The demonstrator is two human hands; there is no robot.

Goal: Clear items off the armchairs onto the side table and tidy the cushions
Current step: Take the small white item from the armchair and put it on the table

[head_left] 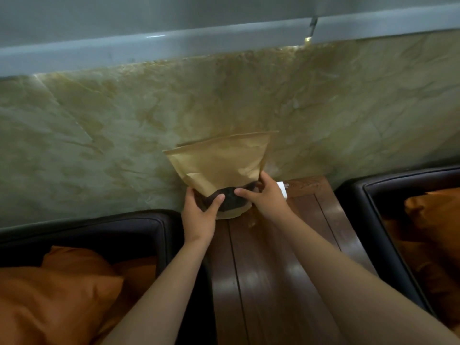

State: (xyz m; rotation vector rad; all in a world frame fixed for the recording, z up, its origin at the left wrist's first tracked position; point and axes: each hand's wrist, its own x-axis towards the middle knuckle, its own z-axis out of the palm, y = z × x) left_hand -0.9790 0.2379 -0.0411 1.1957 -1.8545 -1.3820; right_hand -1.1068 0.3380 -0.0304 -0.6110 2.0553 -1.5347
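Placement of a brown paper pouch (219,168) at the far end of the wooden tabletop (268,282), close against the marbled wall (124,120). I am holding the pouch upright with both hands: my left hand (199,215) is gripping its lower left side, thumb lying across the clear window where dark contents are showing, and my right hand (266,195) is gripping its lower right side, fingers (263,179) curling behind the edge. The base of the pouch is resting on, or sitting just above, the far left corner of the tabletop; I cannot tell which. A small white object (282,190) is lying just beside my right hand near the far edge. The left armchair (139,225) and the right armchair (358,192) are flanking the tabletop, each carrying an orange cushion, the left cushion (62,290) looking rumpled and the right cushion (435,215) lying slumped.

Judged risks: the pouch is standing near the left edge, so on release it may be tipping toward the left armchair if the base is not sitting flat; the weight of the contents low in the pouch should be helping, but a folded bottom could be rocking it. Sliding it rightward may be nudging the white object. The cushions are not yet tidied.
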